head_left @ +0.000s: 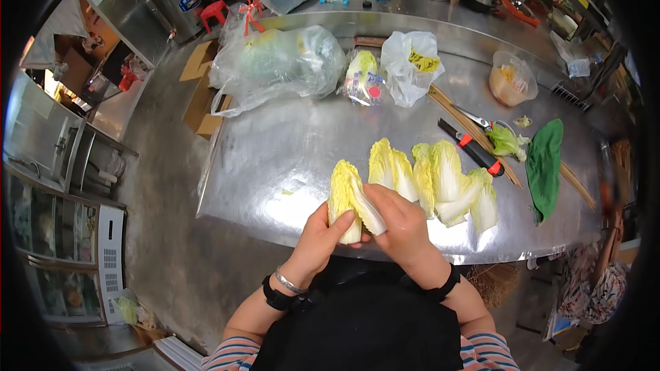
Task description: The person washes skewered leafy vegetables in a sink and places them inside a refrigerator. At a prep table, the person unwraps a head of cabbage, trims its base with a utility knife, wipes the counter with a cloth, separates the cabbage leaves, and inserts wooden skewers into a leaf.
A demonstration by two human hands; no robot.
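Both my hands hold a piece of napa cabbage (344, 189) over the front edge of the steel table. My left hand (317, 239) grips its left side, thumb across the yellow leaves. On the other side my right hand (401, 223) has its fingers closed on a pale leaf (369, 211) that stands a little apart from the rest. Whether that leaf is torn loose, I cannot tell. Just beyond my hands lie several cabbage leaves (447, 172) in a row, yellow tips pointing away. The lower fingers of both hands are partly hidden.
A box cutter (471, 148), scissors (474, 117), wooden sticks (457, 110) and a green cloth (544, 172) lie at the right of the steel table (275, 158). Plastic bags (289, 62), a wrapped cabbage (363, 79) and a plastic tub (512, 79) stand along the back.
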